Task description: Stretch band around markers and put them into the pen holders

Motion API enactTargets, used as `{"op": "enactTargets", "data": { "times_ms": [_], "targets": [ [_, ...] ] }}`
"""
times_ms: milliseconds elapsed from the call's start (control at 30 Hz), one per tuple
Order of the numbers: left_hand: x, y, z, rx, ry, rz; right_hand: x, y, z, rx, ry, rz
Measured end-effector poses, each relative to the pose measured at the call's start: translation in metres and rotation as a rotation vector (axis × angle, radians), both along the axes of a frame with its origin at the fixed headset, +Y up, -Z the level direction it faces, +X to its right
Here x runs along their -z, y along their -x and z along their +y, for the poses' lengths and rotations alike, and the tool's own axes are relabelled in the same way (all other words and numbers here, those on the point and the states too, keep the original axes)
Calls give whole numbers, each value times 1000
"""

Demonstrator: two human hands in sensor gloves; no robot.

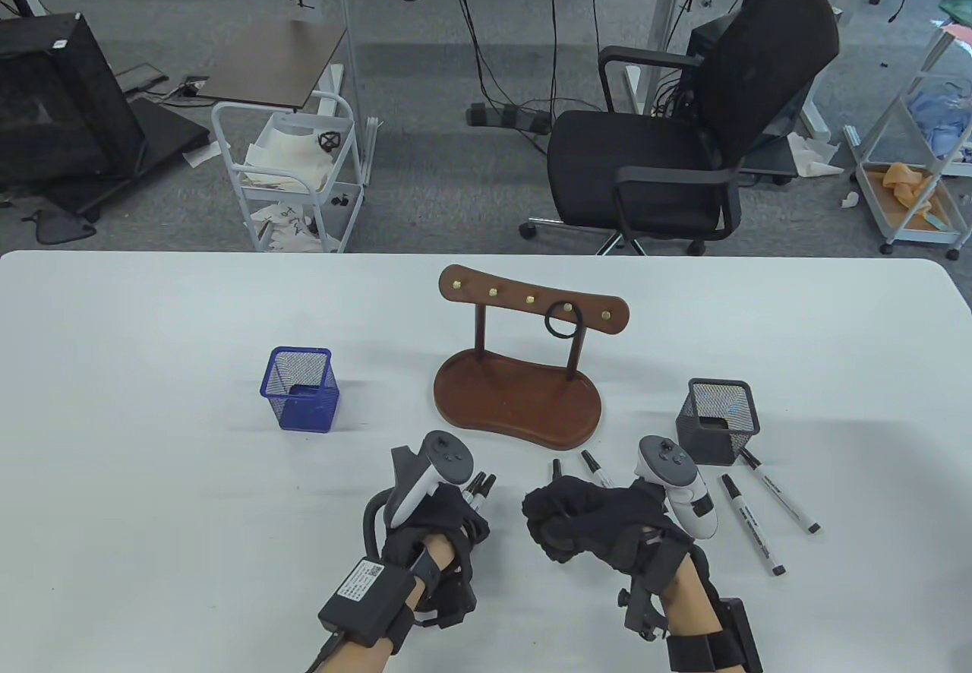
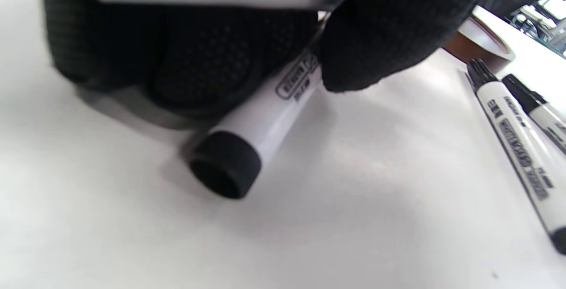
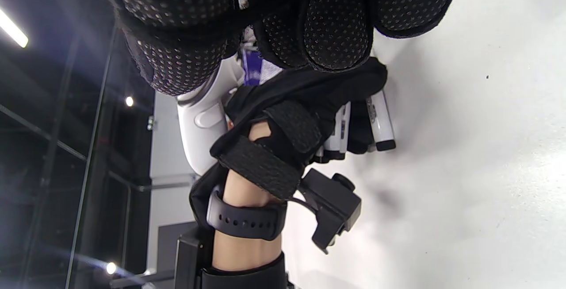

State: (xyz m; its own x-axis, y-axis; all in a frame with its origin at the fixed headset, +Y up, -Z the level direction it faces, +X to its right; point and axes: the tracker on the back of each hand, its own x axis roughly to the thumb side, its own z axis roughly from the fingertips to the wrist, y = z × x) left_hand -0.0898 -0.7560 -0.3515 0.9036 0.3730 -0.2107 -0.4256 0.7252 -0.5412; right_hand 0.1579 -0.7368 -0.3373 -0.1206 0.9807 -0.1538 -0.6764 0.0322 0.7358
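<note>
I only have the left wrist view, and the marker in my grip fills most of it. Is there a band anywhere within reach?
Observer: One black band hangs on a peg of the wooden rack, beyond both hands.
Operator: And where are the holders?
Observer: The blue pen holder stands to the left of the rack and the black pen holder to its right. Both are upright.
Operator: What is my other hand doing?
Observer: The right hand is curled into a fist beside the left hand, which grips several markers. I cannot tell whether the right hand holds anything.
</note>
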Motion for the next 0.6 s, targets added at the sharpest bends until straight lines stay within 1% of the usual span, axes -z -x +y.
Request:
{"op": "enactTargets", "data": {
  "times_ms": [133, 167, 233, 467, 600],
  "targets": [
    [4, 7, -1, -78, 66, -24, 0, 0, -1, -2, 7, -4],
    [5, 7, -1, -96, 74, -57, 1, 0, -1, -1, 11, -5],
    [6, 10, 0, -104, 90, -71, 1, -1, -2, -4, 14, -8],
    [17, 16, 12, -228, 105, -110, 1, 0, -3, -12, 25, -10],
    [24, 18, 21, -248, 108, -133, 1, 0, -3, -17, 28, -10]
  ]
}}
